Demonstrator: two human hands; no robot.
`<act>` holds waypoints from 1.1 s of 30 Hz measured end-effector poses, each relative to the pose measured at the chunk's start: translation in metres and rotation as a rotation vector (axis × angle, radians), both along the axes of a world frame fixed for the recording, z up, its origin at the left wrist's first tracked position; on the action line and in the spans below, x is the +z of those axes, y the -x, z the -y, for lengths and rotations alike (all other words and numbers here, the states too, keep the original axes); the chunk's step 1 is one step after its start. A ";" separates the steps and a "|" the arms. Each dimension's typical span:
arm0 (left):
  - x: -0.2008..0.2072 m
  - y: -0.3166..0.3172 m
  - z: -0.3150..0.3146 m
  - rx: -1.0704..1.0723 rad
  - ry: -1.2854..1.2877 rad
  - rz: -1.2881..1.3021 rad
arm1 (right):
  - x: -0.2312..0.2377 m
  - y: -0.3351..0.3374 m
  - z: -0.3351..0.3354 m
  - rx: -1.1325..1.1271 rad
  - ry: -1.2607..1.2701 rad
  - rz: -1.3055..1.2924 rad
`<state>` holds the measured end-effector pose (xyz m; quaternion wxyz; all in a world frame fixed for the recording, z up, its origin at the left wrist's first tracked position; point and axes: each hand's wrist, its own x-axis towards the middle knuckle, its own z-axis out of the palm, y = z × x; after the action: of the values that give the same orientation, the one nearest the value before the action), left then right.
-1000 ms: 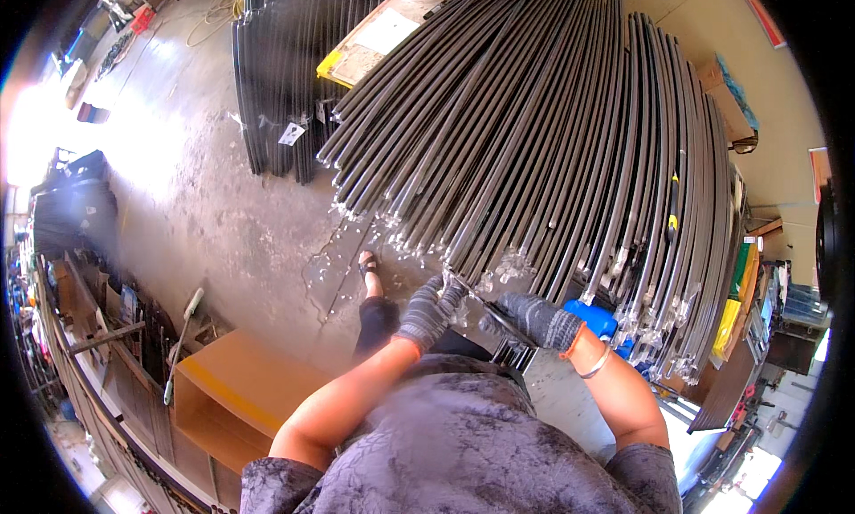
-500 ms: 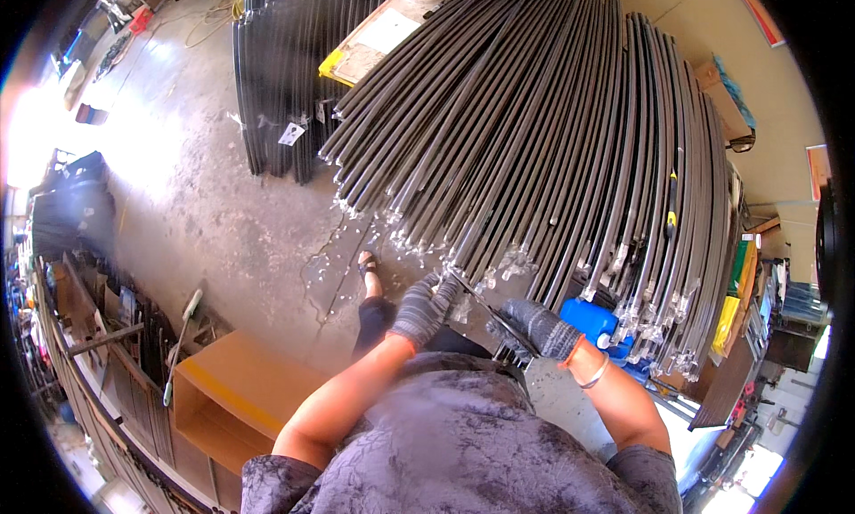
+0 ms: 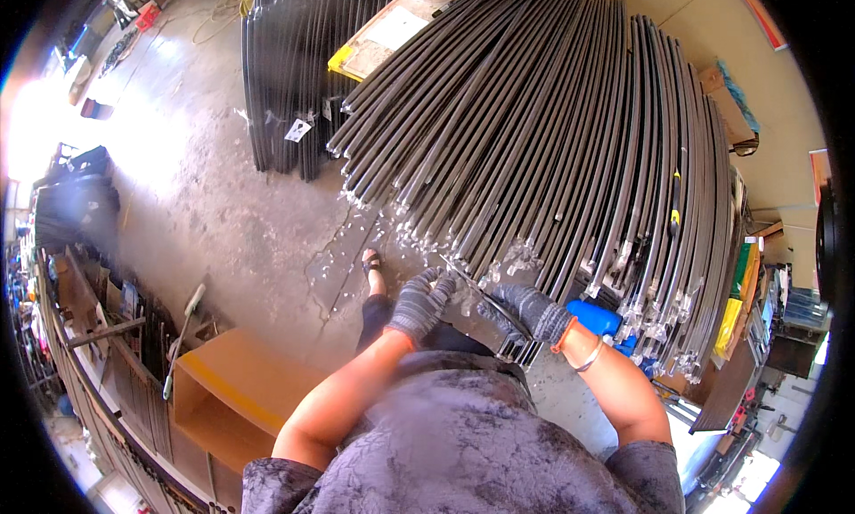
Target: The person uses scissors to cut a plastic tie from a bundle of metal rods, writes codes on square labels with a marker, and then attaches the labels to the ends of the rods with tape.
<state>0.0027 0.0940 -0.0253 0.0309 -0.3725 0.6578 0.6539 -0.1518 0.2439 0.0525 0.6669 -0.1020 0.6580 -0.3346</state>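
Note:
Both my hands wear grey striped knit gloves with orange cuffs. My left hand (image 3: 420, 304) is closed by the near ends of a wide stack of long dark rods (image 3: 499, 149); what its fingers pinch is too small to name. In my right hand (image 3: 534, 313) is a long, thin, dark metal tool (image 3: 482, 295), its exact kind unclear. The tool slants up and left, its tip beside my left fingertips at the rod ends. Clear crumpled plastic (image 3: 520, 256) wraps several rod ends. Below my right hand, short bar ends (image 3: 517, 352) stick out near my waist.
A blue plastic container (image 3: 595, 318) sits under the rods at the right. A yellow-and-black tool (image 3: 675, 202) lies on the stack. An open cardboard box (image 3: 233, 380) stands at my left. White scraps (image 3: 356, 233) litter the floor near my foot. More dark rods (image 3: 285, 77) stand beyond.
The whole view has shifted slightly. My right hand has moved a little up and left, toward my left hand, with the tool. My left hand stays by the rod ends.

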 end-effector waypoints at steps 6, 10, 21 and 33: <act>-0.020 0.002 0.007 -0.312 -0.088 -0.332 | 0.016 0.004 -0.041 -0.316 -0.066 0.359; -0.002 0.011 -0.002 -0.398 -0.364 -0.306 | 0.031 -0.007 -0.063 -0.548 -0.007 0.390; -0.064 -0.001 -0.017 0.594 -1.338 -0.086 | -0.004 -0.002 -0.115 0.198 0.156 -0.219; -0.013 0.009 -0.007 -0.239 -0.413 -0.022 | 0.043 -0.005 -0.071 0.496 0.182 -0.631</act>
<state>-0.0067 0.1013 -0.0384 0.1766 -0.2704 0.5499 0.7702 -0.1467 0.3146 0.0951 0.4812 -0.4137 0.7533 -0.1725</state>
